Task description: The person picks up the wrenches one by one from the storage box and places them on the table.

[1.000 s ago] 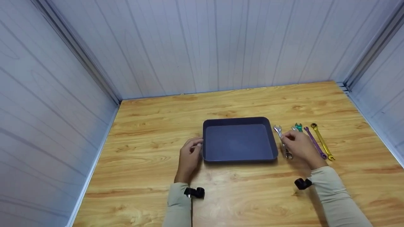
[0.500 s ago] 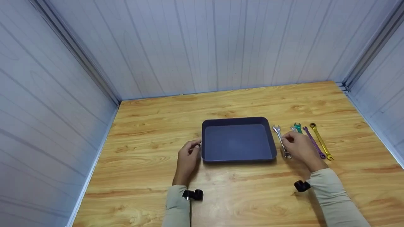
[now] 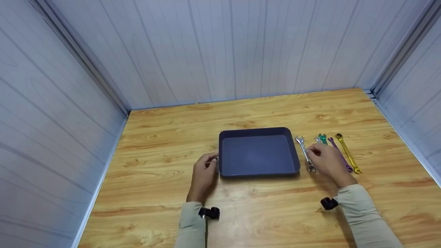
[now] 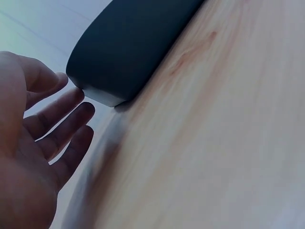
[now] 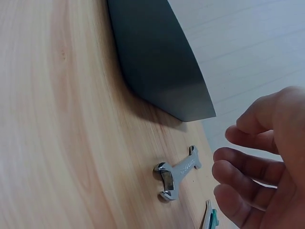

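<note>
A dark grey rectangular tray [image 3: 256, 155] lies on the table with nothing in it. At its left wall is my left hand [image 3: 204, 172], fingers loosely bent and fingertips right by the tray's corner [image 4: 100, 90] in the left wrist view. My right hand [image 3: 327, 161] hovers over the tools to the right, fingers relaxed and holding nothing. Just left of its fingertips, a silver double-ended wrench [image 3: 301, 145] lies on the table beside the tray; the right wrist view shows this wrench [image 5: 183, 171] apart from the fingers. Partly hidden behind the right hand are a green wrench [image 3: 322, 137] and another silver wrench [image 3: 318, 139].
Farther right, a purple wrench [image 3: 346, 166] and a yellow wrench [image 3: 348, 151] lie side by side on the wooden table [image 3: 165, 137]. White panel walls [image 3: 213, 51] enclose the table at the back and both sides. Each wrist carries a small black camera [image 3: 329, 203].
The view has shifted slightly, so the tray and wrenches appear a little farther left. Both hands keep nearly the same places and poses.
</note>
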Demonstrator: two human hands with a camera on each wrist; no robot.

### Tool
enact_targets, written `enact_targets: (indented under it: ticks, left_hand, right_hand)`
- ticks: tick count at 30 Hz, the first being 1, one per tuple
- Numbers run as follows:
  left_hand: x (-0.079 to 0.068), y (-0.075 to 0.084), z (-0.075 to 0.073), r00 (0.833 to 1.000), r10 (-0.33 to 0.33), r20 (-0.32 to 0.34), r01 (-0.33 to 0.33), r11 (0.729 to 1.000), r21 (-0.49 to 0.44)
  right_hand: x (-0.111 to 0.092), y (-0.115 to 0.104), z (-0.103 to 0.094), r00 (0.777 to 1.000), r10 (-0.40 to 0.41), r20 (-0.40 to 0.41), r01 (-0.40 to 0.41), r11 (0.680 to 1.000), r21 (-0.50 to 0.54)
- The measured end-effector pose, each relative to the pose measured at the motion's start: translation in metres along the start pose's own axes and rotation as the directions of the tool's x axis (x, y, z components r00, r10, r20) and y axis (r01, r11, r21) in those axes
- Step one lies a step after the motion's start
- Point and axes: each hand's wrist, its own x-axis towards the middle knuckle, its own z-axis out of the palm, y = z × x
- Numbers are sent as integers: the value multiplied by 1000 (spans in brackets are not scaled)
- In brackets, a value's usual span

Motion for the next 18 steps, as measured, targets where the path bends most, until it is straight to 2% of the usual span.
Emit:
enact_targets:
  ticks: [5, 9, 18]
  left_hand:
    - [0, 3, -5, 1000, 9, 20, -9, 999, 34]
    - [0, 4, -8, 999, 25, 28, -27, 997, 74]
    - [-6, 10, -17, 995, 37, 93, -58, 972, 228]
  right_hand:
    - [-2, -1, -1, 1000, 0, 9, 0, 1000, -22]
    - [-4, -1, -2, 999, -33, -3, 33, 998, -49]
    - [-8, -1, -1, 984, -147, -101, 137, 986, -100]
